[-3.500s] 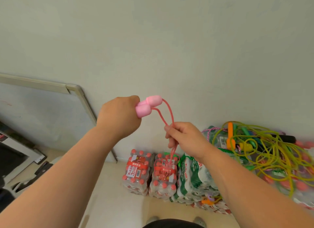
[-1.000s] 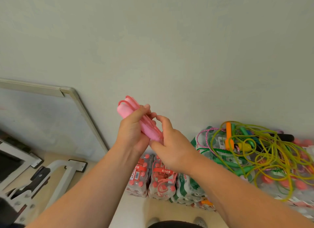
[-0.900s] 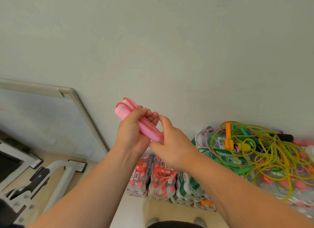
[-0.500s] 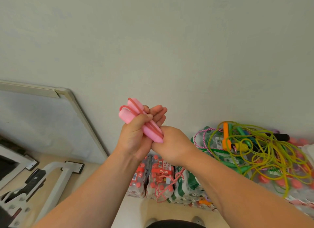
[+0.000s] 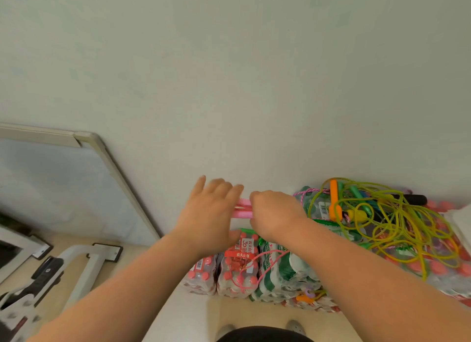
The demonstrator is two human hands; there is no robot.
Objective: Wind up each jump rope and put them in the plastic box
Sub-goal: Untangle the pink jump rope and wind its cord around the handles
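Note:
A pink jump rope has its two handles (image 5: pixel 243 209) lying side by side, held level in front of the wall. My right hand (image 5: pixel 276 214) grips their right end with curled fingers. My left hand (image 5: pixel 211 214) is blurred, its fingers spread straight over the left end of the handles. A thin loop of the pink cord (image 5: pixel 251 270) hangs below my hands in front of the bottle packs. A tangled pile of other jump ropes (image 5: pixel 382 214), mostly yellow-green with orange, green and black handles, lies to the right. No plastic box is in view.
Shrink-wrapped packs of water bottles (image 5: pixel 239 273) are stacked on the floor against the wall, under the rope pile. A framed whiteboard (image 5: pixel 63 183) leans at the left, with a white metal stand (image 5: pixel 76 267) on the floor beside it.
The handles went from tilted to level and sit lower. My left hand opened its grip and spread its fingers, while my right hand took hold of the handles. The hanging cord got shorter.

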